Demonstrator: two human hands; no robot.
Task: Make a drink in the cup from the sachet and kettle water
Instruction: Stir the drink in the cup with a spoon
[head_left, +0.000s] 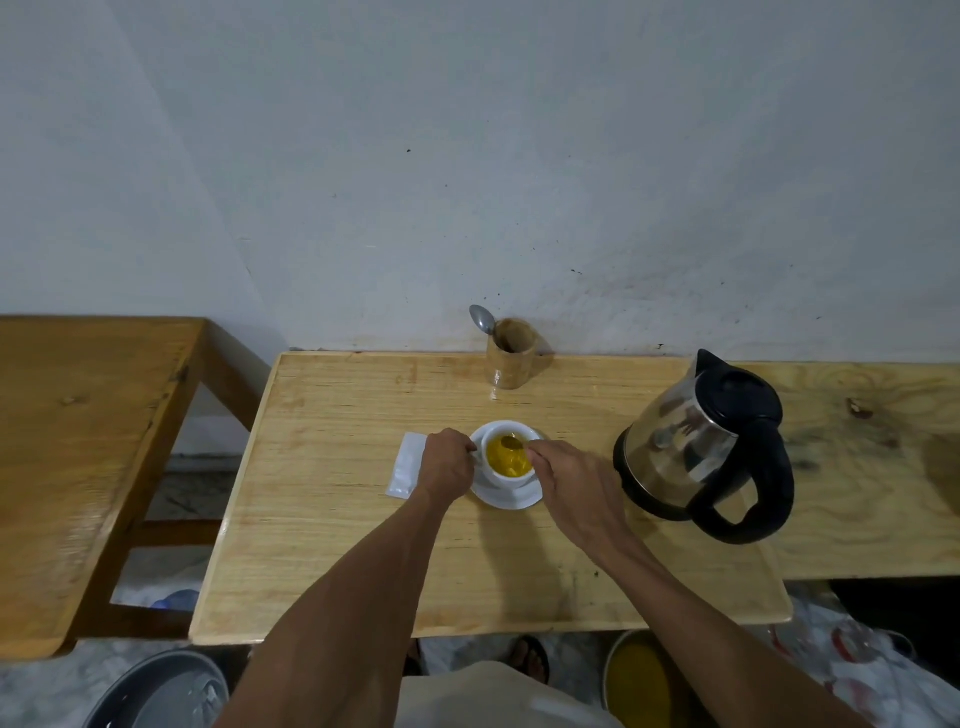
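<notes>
Cup (508, 480), white, sits on a white saucer (511, 498) near the middle of the light wooden table (337, 519). Yellow liquid fills the cup. Left hand (447, 467) is closed at the cup's left side, fingers pinched where the handle would be; handle itself hidden by the hand. Right hand (566, 486) is closed on a spoon (511, 443), pinched between thumb and fingertips, spoon bowl dipped in the yellow liquid near the far rim. Hands are apart, one each side of the cup.

Sachet (407, 465), white, lies flat on the table just left of the left hand, partly covered by the wrist; cannot tell if it is torn open. Kettle (701, 447), steel with black lid and black handle, stands on the table right of the cup, handle toward the camera, spout pointing away. Wooden holder (511, 358) stands at the far table edge by the wall (467, 156), a second spoon (482, 318) leaning out of it. Another wooden table (78, 441) is on the left, separated by a gap.
</notes>
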